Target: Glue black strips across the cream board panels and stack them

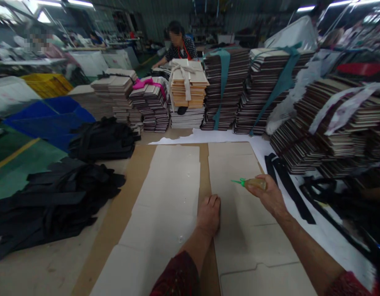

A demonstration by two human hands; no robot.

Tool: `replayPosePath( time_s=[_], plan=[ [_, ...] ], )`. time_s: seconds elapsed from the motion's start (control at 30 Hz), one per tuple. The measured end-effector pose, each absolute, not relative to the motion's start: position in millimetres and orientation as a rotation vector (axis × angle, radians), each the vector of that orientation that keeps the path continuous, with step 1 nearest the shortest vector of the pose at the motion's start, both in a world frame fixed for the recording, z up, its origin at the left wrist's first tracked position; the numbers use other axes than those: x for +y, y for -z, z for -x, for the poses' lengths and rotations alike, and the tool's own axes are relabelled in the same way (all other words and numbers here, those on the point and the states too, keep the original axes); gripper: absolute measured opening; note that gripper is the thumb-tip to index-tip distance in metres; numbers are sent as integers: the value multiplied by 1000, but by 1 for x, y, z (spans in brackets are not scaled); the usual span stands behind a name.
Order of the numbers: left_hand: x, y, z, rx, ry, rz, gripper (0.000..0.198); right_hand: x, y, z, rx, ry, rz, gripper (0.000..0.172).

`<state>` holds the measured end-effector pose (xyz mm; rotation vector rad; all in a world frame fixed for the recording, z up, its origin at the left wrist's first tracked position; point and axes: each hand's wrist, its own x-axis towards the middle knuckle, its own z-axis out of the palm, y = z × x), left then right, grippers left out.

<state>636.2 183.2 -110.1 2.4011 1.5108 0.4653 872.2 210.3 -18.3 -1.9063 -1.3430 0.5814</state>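
Observation:
My right hand [270, 197] grips a small brownish glue bottle [255, 183] with a green nozzle pointing left. The bottle is held over the right-hand row of pale beige boards [236, 164]. My left hand [209, 213] rests at the inner left edge of that row, fingers together and curled down. What lies under those fingers is hidden. To the left runs another row of pale boards [165, 193] with a few small shiny clear drops on it. Between the two rows shows a strip of brown board [204, 164].
Tied stacks of boards [225, 90] line the table's back, more stacks [340, 119] at right. Black fabric strips lie in piles at left [54, 201] and loose at right [288, 189]. A blue crate [51, 119] stands at far left. A person [180, 45] works behind the stacks.

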Motion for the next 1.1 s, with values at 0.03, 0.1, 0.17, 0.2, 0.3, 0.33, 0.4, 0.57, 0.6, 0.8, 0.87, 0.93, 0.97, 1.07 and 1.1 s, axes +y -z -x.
replayPosePath(
  time_s=[0.03, 0.1, 0.17, 0.2, 0.3, 0.33, 0.4, 0.57, 0.6, 0.8, 0.87, 0.93, 0.97, 1.07, 1.1],
  plan=[
    [183, 110, -636, 1515, -470, -2387, 43, 210, 17, -863, -1397, -585, 1918, 49],
    [181, 109, -635, 1516, -484, -2359, 44, 208, 15, -846, -1476, -598, 1947, 48],
    [180, 109, -634, 1504, -498, -2336, 45, 204, 13, -832, -1530, -604, 1973, 47],
    [180, 109, -633, 1495, -504, -2327, 45, 203, 12, -827, -1556, -599, 1984, 45],
    [180, 110, -632, 1473, -507, -2309, 47, 199, 10, -816, -1647, -550, 2005, 41],
    [180, 111, -632, 1469, -504, -2305, 47, 199, 9, -813, -1678, -528, 2013, 39],
    [180, 112, -633, 1464, -498, -2300, 46, 199, 8, -808, -1742, -474, 2039, 36],
    [180, 112, -632, 1457, -505, -2305, 45, 207, -1, -804, -1991, -295, 2089, 28],
    [180, 112, -632, 1457, -505, -2308, 45, 209, -3, -805, -2034, -271, 2090, 27],
    [181, 106, -631, 1472, -465, -2337, 46, 214, -12, -821, -2050, -387, 2095, 26],
    [181, 104, -632, 1480, -448, -2346, 47, 212, -12, -824, -2020, -474, 2054, 26],
    [181, 103, -632, 1487, -435, -2351, 46, 210, -10, -824, -1981, -517, 2022, 25],
    [181, 102, -632, 1491, -429, -2353, 45, 209, -8, -824, -1963, -522, 2013, 25],
    [181, 101, -633, 1508, -417, -2355, 41, 209, -4, -822, -1928, -518, 2002, 25],
    [181, 101, -633, 1515, -412, -2354, 41, 209, -3, -822, -1922, -518, 1997, 26]
  ],
)
